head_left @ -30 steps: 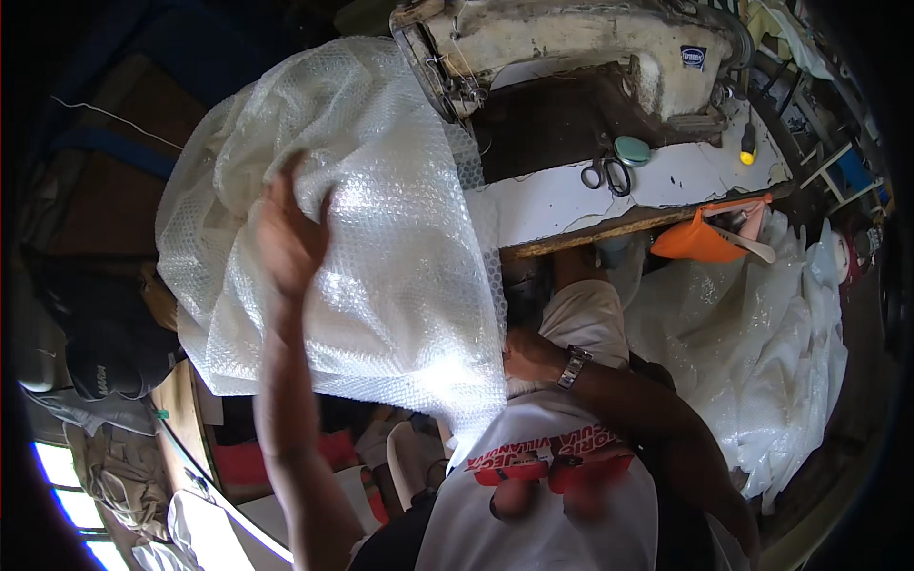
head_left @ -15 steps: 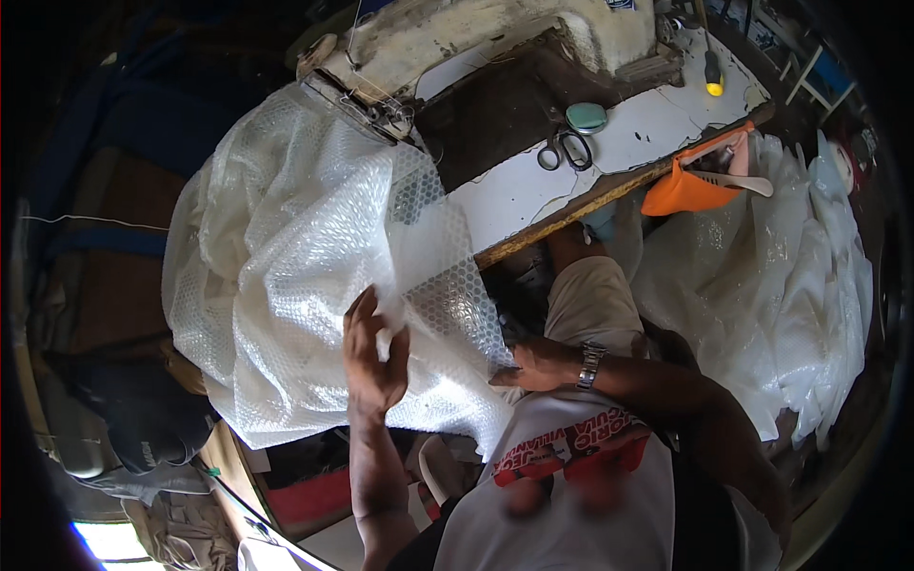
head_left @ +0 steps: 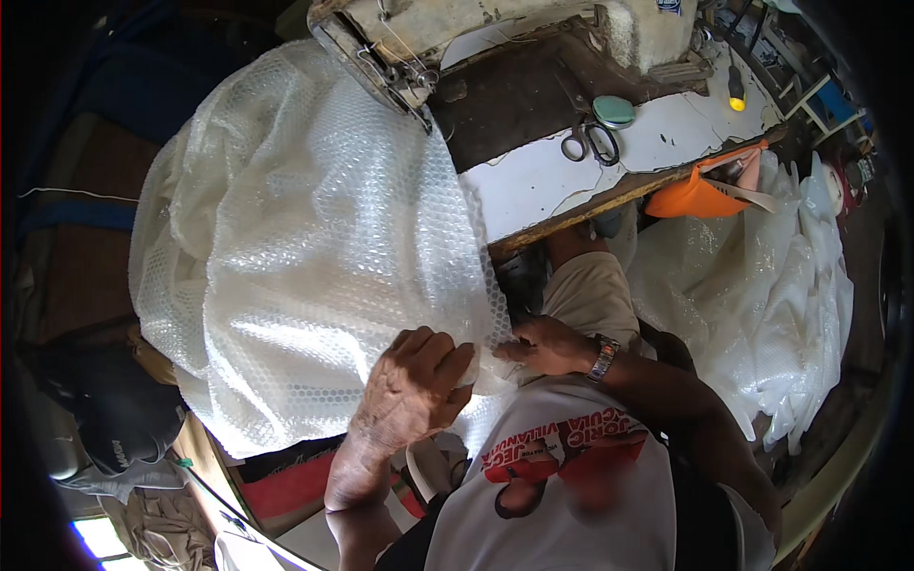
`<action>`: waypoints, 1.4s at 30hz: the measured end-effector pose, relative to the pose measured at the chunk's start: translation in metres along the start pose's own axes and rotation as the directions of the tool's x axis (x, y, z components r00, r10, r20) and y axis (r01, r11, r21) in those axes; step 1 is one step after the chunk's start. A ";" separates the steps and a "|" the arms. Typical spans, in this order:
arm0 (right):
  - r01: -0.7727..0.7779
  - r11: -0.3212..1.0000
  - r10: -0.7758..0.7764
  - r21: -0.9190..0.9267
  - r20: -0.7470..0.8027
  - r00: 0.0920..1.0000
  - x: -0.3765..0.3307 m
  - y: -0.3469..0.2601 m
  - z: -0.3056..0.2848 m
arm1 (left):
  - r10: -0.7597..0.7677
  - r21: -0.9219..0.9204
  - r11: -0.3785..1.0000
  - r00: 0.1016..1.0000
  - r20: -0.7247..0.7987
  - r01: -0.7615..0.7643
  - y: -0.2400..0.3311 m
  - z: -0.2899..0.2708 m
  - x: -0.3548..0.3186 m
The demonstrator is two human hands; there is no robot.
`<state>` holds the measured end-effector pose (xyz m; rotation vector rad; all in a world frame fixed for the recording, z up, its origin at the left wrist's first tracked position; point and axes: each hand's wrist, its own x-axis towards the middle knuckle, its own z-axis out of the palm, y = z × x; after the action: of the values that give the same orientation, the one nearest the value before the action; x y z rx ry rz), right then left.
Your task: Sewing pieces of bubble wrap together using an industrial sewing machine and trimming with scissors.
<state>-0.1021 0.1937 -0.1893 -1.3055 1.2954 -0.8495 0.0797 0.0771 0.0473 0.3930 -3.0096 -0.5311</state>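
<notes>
A large, crumpled sheet of clear bubble wrap spreads over the left and middle, running up to the head of an old sewing machine. My left hand is closed on the sheet near its lower right edge, fingers curled inward. Close by on the right, my right hand, with a metal watch at the wrist, pinches the same edge above my lap. The tips of both hands' fingers are partly hidden. Under the machine's needle area, the upper edge of the sheet lies at the table's left end.
On the chipped white tabletop lie black-handled scissors, a green rounded object and a yellow-tipped screwdriver. An orange pouch hangs at the front edge. More translucent plastic sheeting is heaped at right.
My left hand has gone from open over the sheet to closed on its edge, moving right and down. The bubble wrap's folded-back right edge now lies smoother. The view has shifted slightly.
</notes>
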 end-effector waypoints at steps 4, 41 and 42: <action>0.011 0.975 -0.013 -0.223 -0.008 1.000 -0.004 -0.042 -0.020 | 0.068 0.044 0.997 0.989 -0.129 -0.063 -0.004 -0.014 0.005; 0.300 0.855 -0.439 -0.422 -0.281 0.854 0.128 -0.243 -0.140 | -0.039 -0.201 0.980 0.964 -0.265 -0.015 -0.059 0.072 0.003; 0.307 0.848 -0.449 -0.432 -0.279 0.849 0.129 -0.230 -0.143 | -0.039 -0.210 0.977 0.962 -0.271 -0.020 -0.060 0.070 0.004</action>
<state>-0.1700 0.0070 0.0360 -1.8153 1.5709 -1.2201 0.0824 0.0444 -0.0393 0.4268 -2.6552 -0.7238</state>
